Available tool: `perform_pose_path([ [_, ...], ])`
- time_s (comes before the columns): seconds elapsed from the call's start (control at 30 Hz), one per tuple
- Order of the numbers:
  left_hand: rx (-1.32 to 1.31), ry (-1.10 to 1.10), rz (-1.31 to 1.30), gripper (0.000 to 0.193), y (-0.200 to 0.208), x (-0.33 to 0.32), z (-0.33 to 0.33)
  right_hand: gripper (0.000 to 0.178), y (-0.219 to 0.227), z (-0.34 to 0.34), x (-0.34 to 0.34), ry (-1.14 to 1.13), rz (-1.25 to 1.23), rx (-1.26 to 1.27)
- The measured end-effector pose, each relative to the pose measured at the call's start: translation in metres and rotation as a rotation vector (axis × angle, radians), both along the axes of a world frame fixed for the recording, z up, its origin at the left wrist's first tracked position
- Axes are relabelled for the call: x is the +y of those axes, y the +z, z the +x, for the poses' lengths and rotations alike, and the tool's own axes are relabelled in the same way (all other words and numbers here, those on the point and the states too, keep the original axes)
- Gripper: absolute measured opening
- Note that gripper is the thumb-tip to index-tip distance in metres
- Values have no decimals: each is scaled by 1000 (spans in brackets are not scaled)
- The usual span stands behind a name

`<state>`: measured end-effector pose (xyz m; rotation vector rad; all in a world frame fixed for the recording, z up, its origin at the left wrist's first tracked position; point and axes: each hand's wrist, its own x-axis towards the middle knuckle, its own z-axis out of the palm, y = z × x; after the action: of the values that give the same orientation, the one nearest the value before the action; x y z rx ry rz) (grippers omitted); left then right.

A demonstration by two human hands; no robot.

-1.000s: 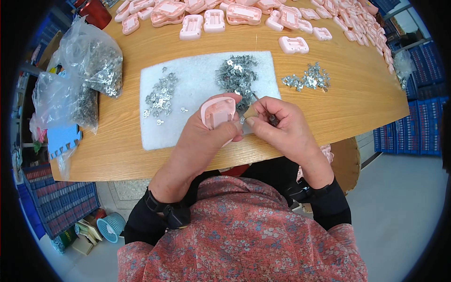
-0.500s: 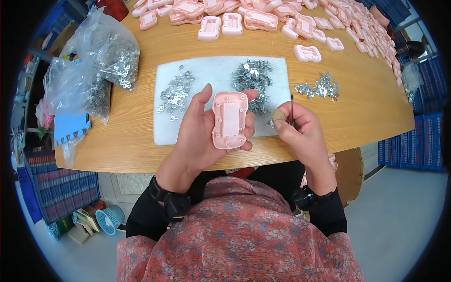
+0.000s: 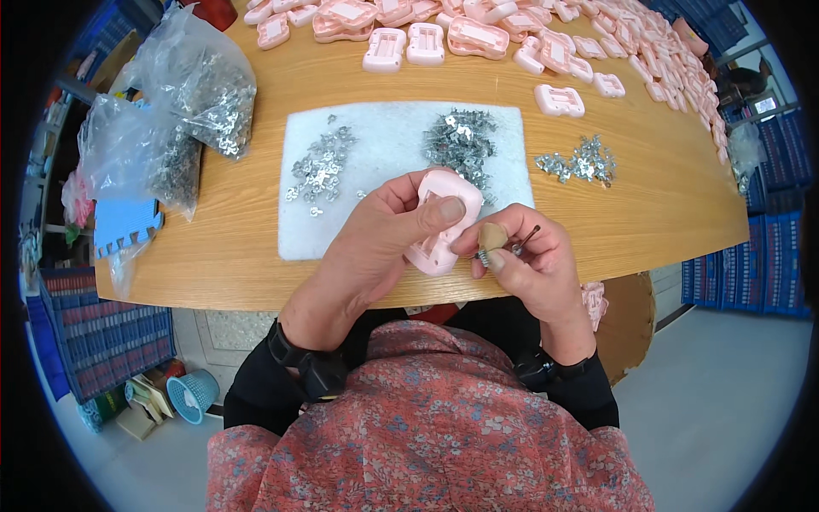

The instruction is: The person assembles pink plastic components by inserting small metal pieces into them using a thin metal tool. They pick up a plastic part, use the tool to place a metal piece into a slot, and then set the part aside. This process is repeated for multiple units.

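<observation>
Clearly, we had the pink plastic housing (image 3: pixel 441 224) clasped in our left hand (image 3: pixel 375 247), thumb pressed flat on its near face and fingers curled behind it, just above the near edge of the wooden table (image 3: pixel 256 264). Our right hand (image 3: pixel 533 264) was closed narrowly, its fingertips (image 3: pixel 491 239) pinching a small metal clip (image 3: pixel 485 254) against the housing's right side, with a thin dark tool (image 3: pixel 526 239) tucked between the fingers.

We judged the housing light and stiff, a moulded shell with rounded corners; smooth plastic of that sort could slip, so a hold across its long sides, as the left hand had it, seemed the safest place to take it. The clip looked tiny, thin and springy, easy to drop or bend, and best pinched by its flat part between thumb and forefinger.

Just beyond the hands lay a white foam mat (image 3: pixel 384 136) bearing two heaps of clips, one on the left (image 3: pixel 317 166) and a denser one on the right (image 3: pixel 461 141). A third scatter of clips (image 3: pixel 580 162) lay on bare wood further right. Two clear bags of metal parts (image 3: pixel 183 111) sat at the far left, and many more pink housings (image 3: pixel 478 30) were spread along the far side.
</observation>
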<state>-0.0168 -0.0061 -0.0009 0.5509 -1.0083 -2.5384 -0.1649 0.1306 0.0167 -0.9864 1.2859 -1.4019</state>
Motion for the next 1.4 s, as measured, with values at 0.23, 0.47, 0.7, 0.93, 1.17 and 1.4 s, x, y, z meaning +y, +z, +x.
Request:
perform_pose_path([
  [0.23, -24, -54, 60, 39, -5, -2, -2, 6, -10, -5, -5, -85, -80, -57],
  [0.47, 38, -67, 169, 51, 3, -2, -6, 5, -10, -11, -5, -138, -67, -85],
  [0.7, -15, -77, 146, 48, 1, 1, -8, 5, -7, -8, -9, -149, -48, -115],
  [0.93, 238, -136, 248, 53, -16, -7, -1, 5, -3, -5, -8, -148, -31, -14],
  [1.17, 302, 72, 37, 56, 0, -7, -11, 6, -20, 6, -8, -214, -4, -59],
  [1.4, 335, 225, -63, 47, -2, 1, -18, 6, -21, 3, -12, -98, 139, -548],
])
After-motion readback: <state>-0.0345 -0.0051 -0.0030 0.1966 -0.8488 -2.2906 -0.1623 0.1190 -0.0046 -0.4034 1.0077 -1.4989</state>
